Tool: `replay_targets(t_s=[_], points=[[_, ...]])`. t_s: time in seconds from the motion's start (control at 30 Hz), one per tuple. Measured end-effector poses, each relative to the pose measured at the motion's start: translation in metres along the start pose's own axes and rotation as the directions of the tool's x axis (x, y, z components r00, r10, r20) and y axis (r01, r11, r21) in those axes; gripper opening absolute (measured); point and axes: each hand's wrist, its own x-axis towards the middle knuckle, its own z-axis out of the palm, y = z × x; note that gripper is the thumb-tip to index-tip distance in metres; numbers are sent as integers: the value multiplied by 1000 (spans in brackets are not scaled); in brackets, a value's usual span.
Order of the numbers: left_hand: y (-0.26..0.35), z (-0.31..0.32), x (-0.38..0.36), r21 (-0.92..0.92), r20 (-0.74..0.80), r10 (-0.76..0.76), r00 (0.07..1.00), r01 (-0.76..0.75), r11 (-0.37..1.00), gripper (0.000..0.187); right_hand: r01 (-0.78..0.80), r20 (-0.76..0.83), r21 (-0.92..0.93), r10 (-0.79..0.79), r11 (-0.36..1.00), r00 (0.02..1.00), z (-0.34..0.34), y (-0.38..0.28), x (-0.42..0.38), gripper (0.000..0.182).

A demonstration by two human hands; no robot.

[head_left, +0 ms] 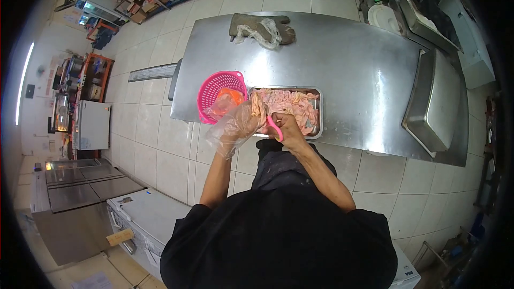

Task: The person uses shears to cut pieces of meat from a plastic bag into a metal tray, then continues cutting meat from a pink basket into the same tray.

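Clear plastic covers the left hand (241,123) at the centre of the head view, its fingers closed around a limp pinkish piece of meat (258,105). Just beside it, the right hand (289,131) is curled through the handles of pink scissors (274,128) — how far the blades are parted, I cannot tell. Both hands are over the near left part of a metal tray (321,109) of pale pink pieces (293,104), on a steel table (353,75). Left of centre, a pink basket (203,96) holds an orange bag (229,95); at upper centre lies a brown mitt (244,20) — crumpled clear plastic (263,33) on top.
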Motion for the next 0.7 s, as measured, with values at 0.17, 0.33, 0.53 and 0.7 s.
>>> replay_targets(t_s=[0.17, 0.33, 0.53, 0.7], points=[[-61, 34, -32, -98, -50, -167, 985, 161, 982, 29, 5, -22, 114, -2, 993, 1000, 2, -3, 6, 17], [2, 10, -4, -587, 82, -343, 936, 324, 742, 32, 48, -29, 35, -47, 998, 998, -5, -1, 2, 19], [-38, 24, -19, -304, 89, -299, 950, 312, 900, 37, 104, 1, 44, -104, 994, 995, -11, -4, 2, 13], [-40, 33, -13, -122, 271, -294, 917, 335, 934, 42, 5, -115, 17, -3, 1000, 993, -26, 13, 9, 14]])
